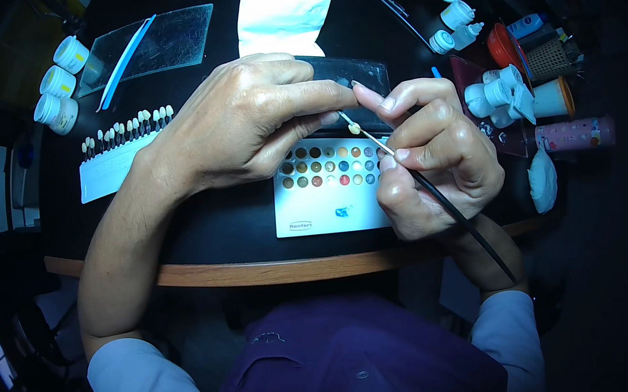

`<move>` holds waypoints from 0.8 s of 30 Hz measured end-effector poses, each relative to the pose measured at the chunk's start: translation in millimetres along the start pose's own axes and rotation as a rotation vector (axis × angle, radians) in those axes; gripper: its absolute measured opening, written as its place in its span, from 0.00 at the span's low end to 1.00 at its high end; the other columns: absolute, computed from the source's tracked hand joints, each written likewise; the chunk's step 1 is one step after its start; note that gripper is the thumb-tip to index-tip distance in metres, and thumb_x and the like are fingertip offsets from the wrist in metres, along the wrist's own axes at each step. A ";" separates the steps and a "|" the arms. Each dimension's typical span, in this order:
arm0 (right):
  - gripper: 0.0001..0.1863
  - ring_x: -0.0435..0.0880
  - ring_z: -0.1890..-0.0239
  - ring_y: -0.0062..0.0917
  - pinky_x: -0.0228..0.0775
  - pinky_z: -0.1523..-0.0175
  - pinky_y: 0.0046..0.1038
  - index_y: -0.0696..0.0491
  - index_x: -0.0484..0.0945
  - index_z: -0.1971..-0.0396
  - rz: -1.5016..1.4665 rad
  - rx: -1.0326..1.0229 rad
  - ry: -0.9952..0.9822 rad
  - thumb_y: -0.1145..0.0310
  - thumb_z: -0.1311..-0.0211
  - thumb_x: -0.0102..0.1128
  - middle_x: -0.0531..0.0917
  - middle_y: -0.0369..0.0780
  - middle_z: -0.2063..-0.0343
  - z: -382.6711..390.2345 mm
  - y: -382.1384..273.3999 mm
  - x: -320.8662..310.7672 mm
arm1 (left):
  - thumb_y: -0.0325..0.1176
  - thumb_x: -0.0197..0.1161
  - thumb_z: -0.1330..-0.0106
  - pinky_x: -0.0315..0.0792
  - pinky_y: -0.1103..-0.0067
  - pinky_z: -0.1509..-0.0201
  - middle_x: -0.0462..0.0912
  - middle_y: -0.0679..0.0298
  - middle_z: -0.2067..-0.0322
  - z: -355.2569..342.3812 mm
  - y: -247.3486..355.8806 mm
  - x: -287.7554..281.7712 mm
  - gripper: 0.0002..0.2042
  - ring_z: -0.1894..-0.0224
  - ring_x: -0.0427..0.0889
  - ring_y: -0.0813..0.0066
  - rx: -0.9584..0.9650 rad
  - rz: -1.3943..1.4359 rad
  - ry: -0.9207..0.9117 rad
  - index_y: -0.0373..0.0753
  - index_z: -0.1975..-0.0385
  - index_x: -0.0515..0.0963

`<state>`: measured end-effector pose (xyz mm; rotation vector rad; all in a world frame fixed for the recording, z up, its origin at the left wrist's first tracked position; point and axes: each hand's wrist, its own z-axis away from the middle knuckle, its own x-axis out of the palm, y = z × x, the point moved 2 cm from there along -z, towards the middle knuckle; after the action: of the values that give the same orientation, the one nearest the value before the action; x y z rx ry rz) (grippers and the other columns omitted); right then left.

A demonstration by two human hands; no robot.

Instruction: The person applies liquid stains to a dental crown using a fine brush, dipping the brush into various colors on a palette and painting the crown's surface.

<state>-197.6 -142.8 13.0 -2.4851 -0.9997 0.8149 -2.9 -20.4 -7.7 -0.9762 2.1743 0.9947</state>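
My left hand (248, 119) is closed, its fingertips pinching a thin pale pin (344, 117). On or right beside the pin's end sits a tiny cream-coloured dental crown (354, 128). My right hand (443, 148) grips a fine brush (449, 205) with a long black handle, its tip touching or nearly touching the crown. Both hands come close together above a white palette (312, 211) with rows of round coloured wells and a blue smear. My left hand covers part of a dark flat case or tray (370, 75) behind the palette.
Left of my forearm stands a tooth shade guide (109, 175). Farther back lie a glass plate (183, 45), a blue-white strip (124, 63) and white jars (56, 112). A white paper (283, 12) is at the back. Bottles (456, 16), cups (498, 92) and a pink cylinder (575, 135) crowd the right.
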 end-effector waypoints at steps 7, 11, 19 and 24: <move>0.13 0.86 0.56 0.38 0.89 0.48 0.42 0.55 0.73 0.74 0.001 0.002 -0.002 0.85 0.58 0.68 0.81 0.41 0.74 -0.2 0.2 -0.2 | 0.24 0.70 0.34 0.68 0.66 0.64 0.71 0.62 0.77 0.2 -0.3 0.7 0.17 0.73 0.74 0.64 0.009 0.001 0.013 0.38 0.45 0.88; 0.13 0.86 0.56 0.38 0.89 0.47 0.42 0.55 0.73 0.74 -0.029 -0.001 -0.002 0.84 0.58 0.68 0.81 0.41 0.74 -0.9 -0.5 -0.9 | 0.24 0.70 0.34 0.69 0.67 0.64 0.72 0.62 0.77 0.0 0.2 0.7 0.16 0.73 0.75 0.64 0.002 -0.006 0.023 0.38 0.46 0.88; 0.13 0.86 0.56 0.38 0.89 0.47 0.42 0.55 0.74 0.74 -0.006 0.001 -0.010 0.84 0.57 0.69 0.82 0.41 0.74 -0.9 -1.0 -0.4 | 0.24 0.70 0.34 0.70 0.67 0.64 0.72 0.63 0.78 -0.5 0.6 0.7 0.16 0.73 0.75 0.65 0.004 -0.009 0.027 0.38 0.46 0.88; 0.13 0.86 0.56 0.38 0.89 0.47 0.43 0.55 0.74 0.74 -0.011 0.007 -0.006 0.84 0.58 0.68 0.82 0.41 0.74 -0.7 -1.6 0.7 | 0.24 0.70 0.34 0.69 0.67 0.64 0.72 0.63 0.78 0.0 0.5 0.2 0.16 0.73 0.75 0.65 0.000 -0.025 0.023 0.38 0.46 0.88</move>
<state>-197.6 -141.2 14.1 -2.4706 -1.0107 0.8213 -3.5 -20.2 -7.6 -1.0168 2.1751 0.9760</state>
